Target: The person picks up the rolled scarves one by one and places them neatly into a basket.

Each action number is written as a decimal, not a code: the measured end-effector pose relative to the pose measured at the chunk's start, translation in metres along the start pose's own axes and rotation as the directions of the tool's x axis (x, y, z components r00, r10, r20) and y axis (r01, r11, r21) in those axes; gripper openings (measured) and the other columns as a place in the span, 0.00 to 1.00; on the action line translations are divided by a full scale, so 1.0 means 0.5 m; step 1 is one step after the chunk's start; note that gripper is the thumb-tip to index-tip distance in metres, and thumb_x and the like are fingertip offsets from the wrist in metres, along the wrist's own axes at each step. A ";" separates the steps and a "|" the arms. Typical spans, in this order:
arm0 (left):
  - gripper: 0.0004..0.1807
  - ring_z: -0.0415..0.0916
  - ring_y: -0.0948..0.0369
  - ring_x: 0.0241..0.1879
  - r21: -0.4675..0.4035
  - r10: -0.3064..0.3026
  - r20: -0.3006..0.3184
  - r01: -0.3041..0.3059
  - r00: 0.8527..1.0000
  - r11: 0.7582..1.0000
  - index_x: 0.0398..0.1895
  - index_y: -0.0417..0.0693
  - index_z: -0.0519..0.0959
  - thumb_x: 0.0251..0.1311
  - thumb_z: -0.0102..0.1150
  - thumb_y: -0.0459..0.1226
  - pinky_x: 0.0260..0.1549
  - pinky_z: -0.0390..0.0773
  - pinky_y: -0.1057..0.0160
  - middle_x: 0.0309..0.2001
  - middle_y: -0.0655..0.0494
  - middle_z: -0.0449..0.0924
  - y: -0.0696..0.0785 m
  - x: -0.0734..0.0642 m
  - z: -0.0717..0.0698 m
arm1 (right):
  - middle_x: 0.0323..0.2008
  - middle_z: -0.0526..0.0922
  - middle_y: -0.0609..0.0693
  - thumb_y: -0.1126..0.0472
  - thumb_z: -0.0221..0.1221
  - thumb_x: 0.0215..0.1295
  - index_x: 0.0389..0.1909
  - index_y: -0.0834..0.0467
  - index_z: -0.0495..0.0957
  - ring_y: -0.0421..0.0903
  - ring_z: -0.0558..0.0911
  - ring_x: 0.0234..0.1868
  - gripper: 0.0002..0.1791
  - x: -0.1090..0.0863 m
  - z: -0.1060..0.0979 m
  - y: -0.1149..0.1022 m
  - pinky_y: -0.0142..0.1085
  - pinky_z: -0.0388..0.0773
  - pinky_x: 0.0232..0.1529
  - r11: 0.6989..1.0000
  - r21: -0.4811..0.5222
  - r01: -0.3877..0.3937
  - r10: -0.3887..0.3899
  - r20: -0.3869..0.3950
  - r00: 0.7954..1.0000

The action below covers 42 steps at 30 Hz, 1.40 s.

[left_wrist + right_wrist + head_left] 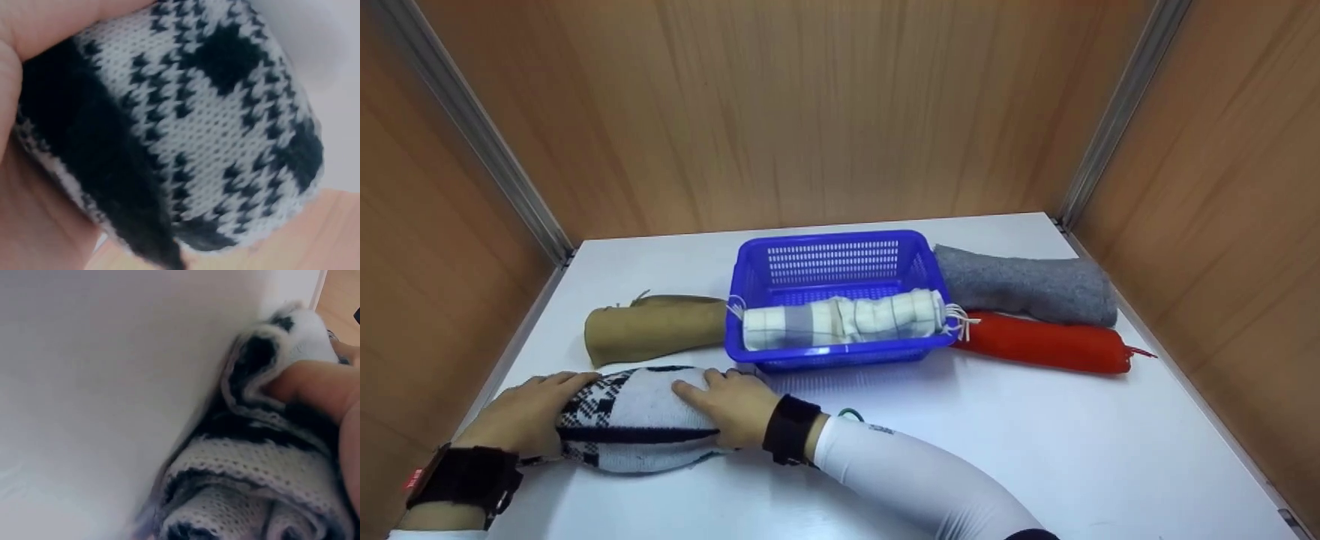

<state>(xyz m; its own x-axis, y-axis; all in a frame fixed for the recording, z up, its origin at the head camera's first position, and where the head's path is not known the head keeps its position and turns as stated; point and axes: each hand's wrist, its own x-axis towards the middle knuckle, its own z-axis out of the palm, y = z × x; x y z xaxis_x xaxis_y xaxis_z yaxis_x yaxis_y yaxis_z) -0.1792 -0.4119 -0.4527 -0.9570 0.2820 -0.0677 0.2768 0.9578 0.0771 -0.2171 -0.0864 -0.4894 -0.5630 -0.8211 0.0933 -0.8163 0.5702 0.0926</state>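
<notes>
A rolled black-and-white knitted scarf (pixel 652 409) lies at the front left of the white table. My left hand (pixel 529 412) grips its left end; the left wrist view shows fingers and thumb round the patterned knit (pixel 208 124). At the other end my right hand (pixel 735 405) holds the roll from above, thumb on the pale side. In the right wrist view the scarf's layered end (pixel 242 489) shows, with a finger (pixel 304 385) of the right hand pressed into a fold.
Behind the scarf stands a blue basket (pixel 840 352) holding a white checked rolled scarf (pixel 877 315) with fringes. A mustard roll (pixel 652 330) lies left of the basket. To the right are a grey roll (pixel 1027 285) and a red roll (pixel 1050 343). Wooden panels (pixel 825 112) enclose the table.
</notes>
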 end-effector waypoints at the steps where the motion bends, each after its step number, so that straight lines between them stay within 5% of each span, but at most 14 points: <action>1: 0.58 0.81 0.29 0.56 0.001 0.007 -0.001 -0.007 1.000 1.000 0.72 0.43 0.76 0.27 0.92 0.40 0.52 0.80 0.26 0.60 0.35 0.84 -0.001 0.001 -0.001 | 0.62 0.84 0.52 0.38 0.79 0.57 0.85 0.43 0.59 0.46 0.87 0.50 0.58 -0.001 -0.001 0.000 0.40 0.84 0.59 1.000 -0.002 0.001 -0.001 -0.004 1.000; 11: 0.44 0.87 0.38 0.45 0.042 0.059 0.003 -0.059 0.998 0.997 0.62 0.46 0.82 0.33 0.90 0.36 0.46 0.84 0.30 0.48 0.47 0.88 0.005 0.014 -0.012 | 0.58 0.85 0.51 0.43 0.81 0.56 0.83 0.44 0.64 0.45 0.87 0.45 0.55 -0.009 -0.011 -0.009 0.35 0.86 0.45 0.999 0.037 -0.021 0.021 -0.017 1.000; 21: 0.40 0.87 0.41 0.44 0.055 0.103 -0.083 -0.098 0.991 0.994 0.60 0.45 0.83 0.35 0.87 0.35 0.47 0.85 0.34 0.47 0.47 0.89 0.009 0.007 -0.024 | 0.53 0.85 0.49 0.37 0.79 0.55 0.81 0.45 0.66 0.44 0.87 0.41 0.54 -0.015 -0.037 -0.016 0.34 0.83 0.40 1.000 -0.006 -0.002 0.001 -0.054 0.999; 36: 0.40 0.87 0.39 0.49 0.025 0.098 -0.086 -0.096 0.991 0.995 0.62 0.49 0.84 0.38 0.79 0.23 0.48 0.85 0.31 0.51 0.45 0.89 0.024 0.008 -0.077 | 0.51 0.86 0.49 0.34 0.78 0.56 0.80 0.46 0.68 0.44 0.86 0.41 0.53 -0.032 -0.085 -0.017 0.34 0.85 0.39 0.999 -0.042 -0.001 -0.004 -0.115 0.993; 42: 0.37 0.87 0.37 0.50 0.040 0.102 -0.111 -0.098 0.989 0.994 0.61 0.48 0.84 0.41 0.83 0.28 0.46 0.85 0.30 0.51 0.44 0.89 0.026 0.006 -0.094 | 0.52 0.87 0.50 0.38 0.79 0.56 0.79 0.47 0.69 0.44 0.87 0.42 0.51 -0.038 -0.104 -0.016 0.34 0.86 0.38 0.999 -0.042 0.000 -0.006 -0.147 0.989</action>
<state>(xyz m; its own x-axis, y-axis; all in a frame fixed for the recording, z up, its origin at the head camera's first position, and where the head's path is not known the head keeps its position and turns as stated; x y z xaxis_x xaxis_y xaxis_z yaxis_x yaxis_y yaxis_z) -0.1826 -0.4011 -0.4051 -0.9275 0.3704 0.0513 0.3726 0.9270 0.0431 -0.1930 -0.0742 -0.4404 -0.5328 -0.8122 0.2374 -0.8102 0.5706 0.1340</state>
